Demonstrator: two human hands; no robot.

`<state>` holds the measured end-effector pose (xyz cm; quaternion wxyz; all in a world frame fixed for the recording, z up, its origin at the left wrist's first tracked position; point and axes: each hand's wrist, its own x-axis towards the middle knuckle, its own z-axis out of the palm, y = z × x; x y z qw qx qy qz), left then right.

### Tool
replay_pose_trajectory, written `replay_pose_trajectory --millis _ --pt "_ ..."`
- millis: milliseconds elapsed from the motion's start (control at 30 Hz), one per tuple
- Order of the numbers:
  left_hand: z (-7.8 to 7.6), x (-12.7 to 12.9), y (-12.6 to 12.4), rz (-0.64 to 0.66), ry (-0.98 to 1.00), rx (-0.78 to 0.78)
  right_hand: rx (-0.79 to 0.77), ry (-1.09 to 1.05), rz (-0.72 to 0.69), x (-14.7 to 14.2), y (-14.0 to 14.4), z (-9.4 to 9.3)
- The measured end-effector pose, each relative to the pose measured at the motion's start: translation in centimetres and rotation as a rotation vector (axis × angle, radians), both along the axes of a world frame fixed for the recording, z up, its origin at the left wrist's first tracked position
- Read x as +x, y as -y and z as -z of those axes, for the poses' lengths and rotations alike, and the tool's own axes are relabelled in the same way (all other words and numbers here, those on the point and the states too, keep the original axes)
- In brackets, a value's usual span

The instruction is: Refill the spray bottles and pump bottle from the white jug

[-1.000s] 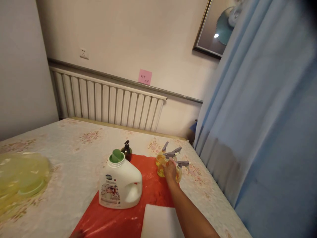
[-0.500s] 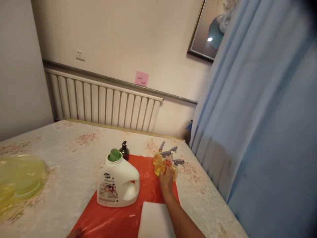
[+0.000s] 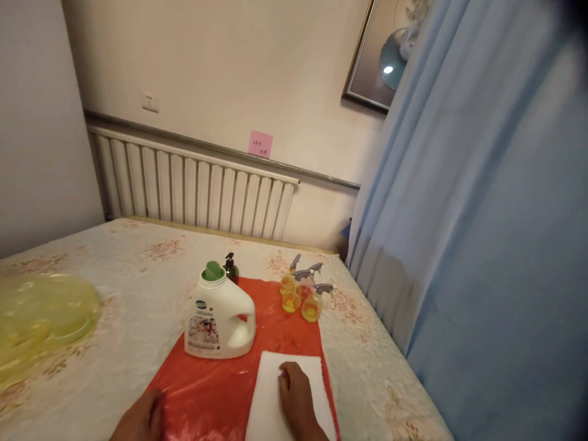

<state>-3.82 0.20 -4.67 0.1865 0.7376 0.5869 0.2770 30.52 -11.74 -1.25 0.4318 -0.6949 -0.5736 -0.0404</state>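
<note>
Behind the bed stands a white radiator (image 3: 193, 190) along a pale wall, with a pink note (image 3: 260, 144) stuck above it and a socket (image 3: 150, 101) more to the left. Blue curtain (image 3: 482, 233) fills the right side, and a framed picture (image 3: 381, 55) hangs next to it. Over the bed lies a flowered cover (image 3: 114, 294), and on it a red sheet (image 3: 271, 331) of shiny plastic.

On the near end of the red sheet lies a white pad (image 3: 271, 392). The right hand (image 3: 296, 398) rests flat on top of this pad, palm down, fingers together and slightly bent; it does not grip anything. The left hand (image 3: 140, 419) is at the bottom edge of the view, lying on the near left corner of the red sheet. Its fingers are mostly cut off, so I cannot tell if they are apart or closed.

Further on the sheet stands a white jug (image 3: 219, 321) with a green cap, upright, handle to the right. Just behind it is a small dark pump bottle (image 3: 230, 269). At the far right corner three small spray bottles (image 3: 301, 294) with yellow liquid stand close together, well apart from the right hand. On the left side of the bed lies a yellow plastic bag (image 3: 41, 318).
</note>
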Motion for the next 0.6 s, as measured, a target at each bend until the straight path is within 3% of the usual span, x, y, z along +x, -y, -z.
replay_pose_trajectory --millis 133,333,600 --pt "-1.3 0.3 0.5 -0.003 -0.063 -0.014 0.029 0.138 -0.072 -0.6 0.7 1.2" --pt "-3.2 0.9 1.4 0.025 -0.135 -0.035 0.031 0.24 -0.06 -0.9 0.5 1.6" --pt "-3.4 0.8 1.2 -0.04 -0.12 -0.051 0.0 0.267 -0.048 -0.9 0.7 1.6"
